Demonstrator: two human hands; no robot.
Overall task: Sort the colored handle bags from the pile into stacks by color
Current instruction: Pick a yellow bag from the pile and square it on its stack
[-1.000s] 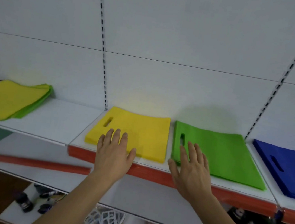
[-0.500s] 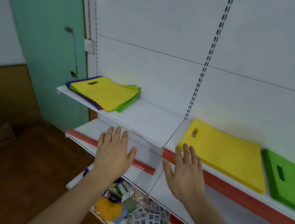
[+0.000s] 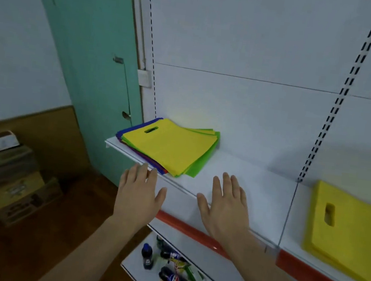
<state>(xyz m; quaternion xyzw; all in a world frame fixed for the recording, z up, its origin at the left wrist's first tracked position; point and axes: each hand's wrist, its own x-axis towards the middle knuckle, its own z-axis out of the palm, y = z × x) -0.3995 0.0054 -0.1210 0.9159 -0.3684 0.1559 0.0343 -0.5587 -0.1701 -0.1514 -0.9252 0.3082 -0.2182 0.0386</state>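
We held both hands flat and released, fingers straight, grasping nothing, just short of the front edge of the shelf (image 3: pixel 234 169). The pile (image 3: pixel 167 147) of mixed bags lay at the shelf's left end, near its back left corner, with a yellow bag (image 3: pixel 170 145) on top, green edges showing at the right and blue and purple ones at the left. From us it lay ahead and a little to the left; its long axis ran on a slant, from the handle slot at the back left toward the front right corner that overhung nearest us. Our left hand (image 3: pixel 137 195) was the nearer, its fingertips just below the pile's front edge, perhaps touching it, though blur made that hard to judge. Our right hand (image 3: pixel 225 205) hovered over bare shelf, to the right of the pile. The sorted yellow stack (image 3: pixel 352 231) lay well apart on the next shelf section to the right.
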